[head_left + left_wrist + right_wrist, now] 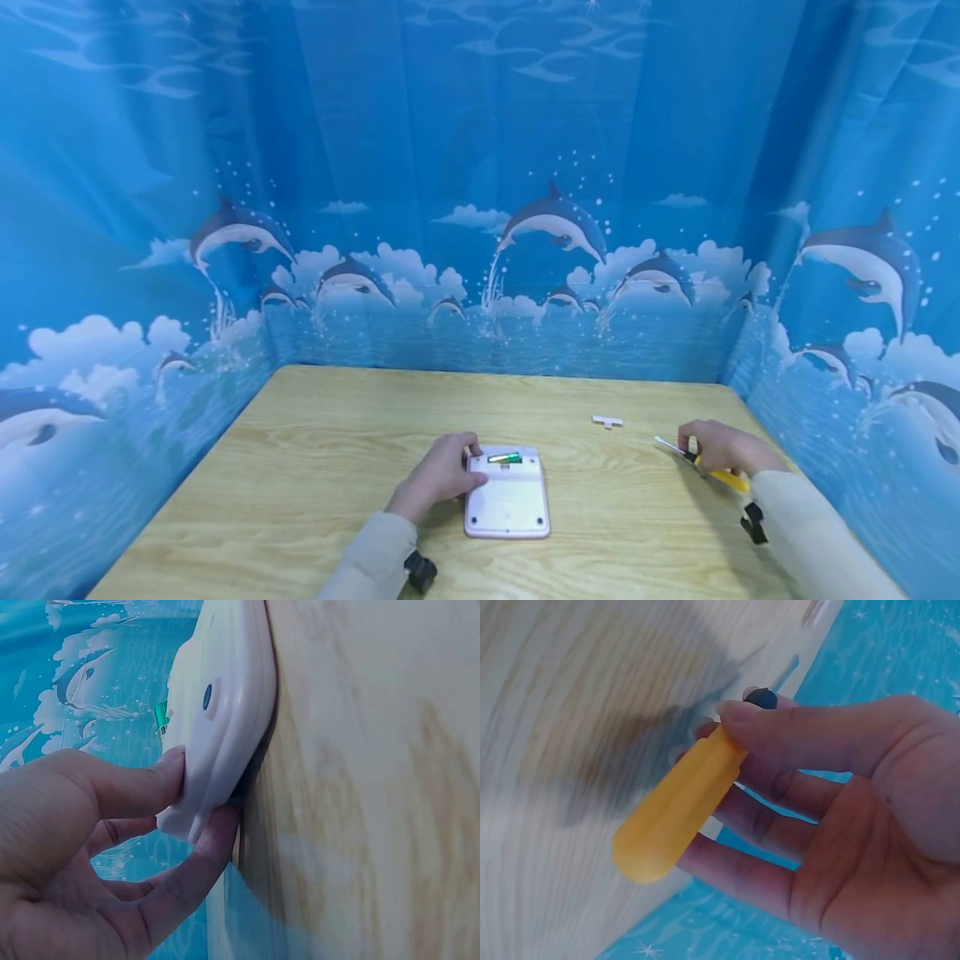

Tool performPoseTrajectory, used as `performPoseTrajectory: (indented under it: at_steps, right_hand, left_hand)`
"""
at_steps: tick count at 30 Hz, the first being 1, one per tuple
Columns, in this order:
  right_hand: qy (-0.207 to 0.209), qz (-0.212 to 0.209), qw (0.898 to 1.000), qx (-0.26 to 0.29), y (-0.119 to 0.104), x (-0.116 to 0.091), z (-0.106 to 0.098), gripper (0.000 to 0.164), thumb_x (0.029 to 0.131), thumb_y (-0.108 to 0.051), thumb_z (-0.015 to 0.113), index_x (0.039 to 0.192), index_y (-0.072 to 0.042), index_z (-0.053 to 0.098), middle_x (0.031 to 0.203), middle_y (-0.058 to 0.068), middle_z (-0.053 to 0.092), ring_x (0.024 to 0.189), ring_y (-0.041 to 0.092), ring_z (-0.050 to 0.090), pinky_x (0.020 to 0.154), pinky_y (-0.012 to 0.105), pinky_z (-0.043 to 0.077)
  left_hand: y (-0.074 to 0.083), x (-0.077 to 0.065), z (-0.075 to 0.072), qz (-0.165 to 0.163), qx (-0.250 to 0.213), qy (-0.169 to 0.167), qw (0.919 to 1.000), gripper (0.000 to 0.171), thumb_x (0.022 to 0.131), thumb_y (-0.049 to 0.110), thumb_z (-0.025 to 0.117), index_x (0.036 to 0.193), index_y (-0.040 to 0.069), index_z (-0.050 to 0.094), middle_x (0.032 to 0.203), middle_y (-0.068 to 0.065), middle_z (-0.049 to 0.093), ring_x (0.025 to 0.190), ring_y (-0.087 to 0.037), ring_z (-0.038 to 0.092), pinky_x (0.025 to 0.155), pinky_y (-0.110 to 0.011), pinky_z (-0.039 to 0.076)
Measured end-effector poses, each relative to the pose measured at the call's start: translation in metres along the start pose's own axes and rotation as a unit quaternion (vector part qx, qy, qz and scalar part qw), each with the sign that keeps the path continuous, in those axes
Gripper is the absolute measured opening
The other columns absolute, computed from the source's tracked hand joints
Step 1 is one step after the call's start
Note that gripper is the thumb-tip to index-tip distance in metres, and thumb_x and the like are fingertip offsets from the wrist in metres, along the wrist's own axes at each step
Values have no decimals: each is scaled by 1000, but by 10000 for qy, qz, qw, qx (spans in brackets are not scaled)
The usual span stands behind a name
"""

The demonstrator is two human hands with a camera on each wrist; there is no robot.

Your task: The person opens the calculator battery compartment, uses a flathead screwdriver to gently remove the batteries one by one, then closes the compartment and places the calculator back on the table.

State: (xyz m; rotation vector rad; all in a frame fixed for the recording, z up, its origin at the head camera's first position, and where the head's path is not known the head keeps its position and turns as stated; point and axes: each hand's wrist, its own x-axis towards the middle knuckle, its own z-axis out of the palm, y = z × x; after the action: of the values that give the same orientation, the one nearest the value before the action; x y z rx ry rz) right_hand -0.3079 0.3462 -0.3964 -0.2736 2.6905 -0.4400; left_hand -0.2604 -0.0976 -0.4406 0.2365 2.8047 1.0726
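Observation:
A flat white calculator-like device (507, 504) lies back side up on the wooden table, with dark round spots near its corners. In its open compartment sits a green battery (513, 458), part of which also shows in the left wrist view. My left hand (438, 475) pinches the device's left edge, thumb (142, 784) on the upper face and a finger (214, 840) beneath the rim. Over the table's right side, my right hand (723, 450) holds a screwdriver (679, 806) by its yellow handle near the black collar. Its metal shaft points up and left in the head view.
A small white battery cover (607, 421) with a tab lies on the table (337, 467) between the device and the screwdriver, farther back. Blue dolphin-printed curtains (465, 125) stand along the back and both sides.

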Motion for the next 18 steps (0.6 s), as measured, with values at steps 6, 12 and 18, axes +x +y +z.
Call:
performPoseTrajectory:
  at_steps: [6,12,18]
  right_hand:
    - [-123,254,9995,145,10,-3,-4,29,90,8,64,110,-10,55,100,16,54,78,26,52,59,45,58]
    - [-170,590,9980,165,23,-5,-4,26,93,4,64,111,-11,54,118,27,55,83,29,58,63,44,59]
    - [-206,961,9946,322,33,-5,-2,24,94,2,61,113,-10,53,119,29,56,88,35,60,65,44,59]
  left_hand:
    - [0,0,0,42,17,-4,10000,25,86,14,84,104,12,66,88,-4,61,75,-18,58,63,-30,49]
    - [0,0,-1,56,-38,-43,10000,25,86,13,83,104,11,66,88,-5,61,75,-19,58,63,-31,49]
    - [-1,0,0,43,-60,-31,10000,26,86,15,83,105,12,66,89,-5,61,76,-18,57,64,-31,49]
